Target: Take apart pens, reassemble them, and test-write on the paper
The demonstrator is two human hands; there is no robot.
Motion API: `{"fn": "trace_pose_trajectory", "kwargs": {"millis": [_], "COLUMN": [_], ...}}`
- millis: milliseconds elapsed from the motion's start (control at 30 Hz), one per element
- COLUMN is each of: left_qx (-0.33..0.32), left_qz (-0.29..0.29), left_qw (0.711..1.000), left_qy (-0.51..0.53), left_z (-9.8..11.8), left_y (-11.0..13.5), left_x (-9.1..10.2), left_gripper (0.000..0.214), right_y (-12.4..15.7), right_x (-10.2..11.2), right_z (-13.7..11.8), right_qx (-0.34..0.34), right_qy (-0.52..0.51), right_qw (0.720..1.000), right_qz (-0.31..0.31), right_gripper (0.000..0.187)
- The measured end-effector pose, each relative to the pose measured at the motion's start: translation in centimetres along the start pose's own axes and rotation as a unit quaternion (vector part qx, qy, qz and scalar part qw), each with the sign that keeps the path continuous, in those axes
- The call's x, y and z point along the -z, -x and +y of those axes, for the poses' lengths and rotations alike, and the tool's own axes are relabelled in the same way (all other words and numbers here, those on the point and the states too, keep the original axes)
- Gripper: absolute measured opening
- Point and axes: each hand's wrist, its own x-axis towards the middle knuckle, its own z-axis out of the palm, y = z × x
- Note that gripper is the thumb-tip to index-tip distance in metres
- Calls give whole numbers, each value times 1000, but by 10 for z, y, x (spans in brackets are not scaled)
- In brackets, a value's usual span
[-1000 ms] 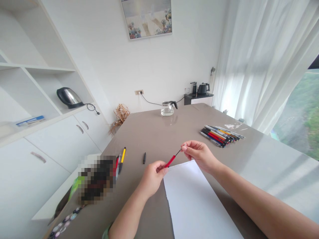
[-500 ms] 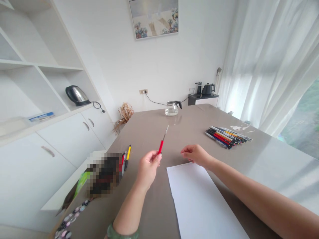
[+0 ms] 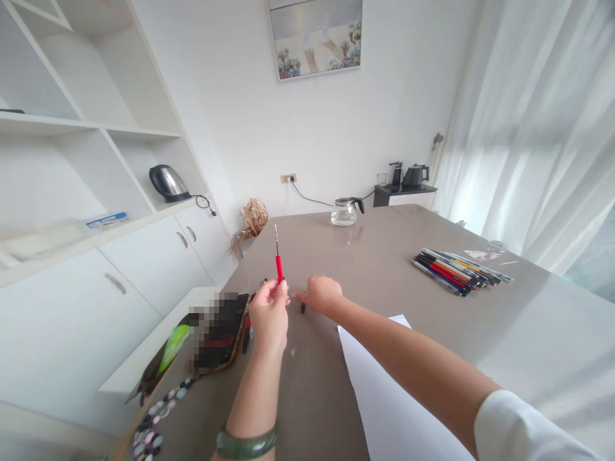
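Note:
My left hand [image 3: 270, 314] pinches the red pen barrel [image 3: 279, 269], held upright above the table. A thin refill with a pale upper end [image 3: 276, 237] sticks out of its top. My right hand [image 3: 324, 294] is close beside it on the right, fingers drawn together. At its fingertips shows a small black piece [image 3: 303, 307], perhaps a pen part; most of it is hidden. Under my right forearm lies a white sheet of paper [image 3: 379, 384]. Left of my left wrist are a few pens, mostly hidden, by a dark, partly pixelated case [image 3: 235, 339].
A pile of pens [image 3: 459, 272] lies at the right, with white scraps [image 3: 483, 254] behind it. A glass pot [image 3: 344, 212] with clear liquid stands at the table's far end. A beaded string [image 3: 161, 416] lies along the left edge. White shelves hold a kettle [image 3: 169, 184].
My right hand has moved left from the paper's top edge to beside my left hand, a small black piece now at its fingertips. The red barrel stands more upright. The view has shifted left.

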Motion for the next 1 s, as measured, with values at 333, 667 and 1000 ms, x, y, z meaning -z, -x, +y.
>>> {"fn": "trace_pose_trajectory", "kwargs": {"millis": [333,667,1000], "left_qx": [16,6,16], "left_qz": [-65,-270,-356], "left_qw": [997,957,919], "left_qy": [-26,-103,-169], "left_z": [4,16,13], "left_y": [10,42,53], "left_x": [-8,-28,-38], "left_gripper": [37,29,23], "right_y": [11,80,119], "right_x": [17,89,118], "right_z": [34,119,119], "right_qx": [-6,12,77], "right_qy": [-119,-391,-532], "right_qw": [992,882,763], "right_qz": [50,261,359], "right_gripper": [15,23,15]}}
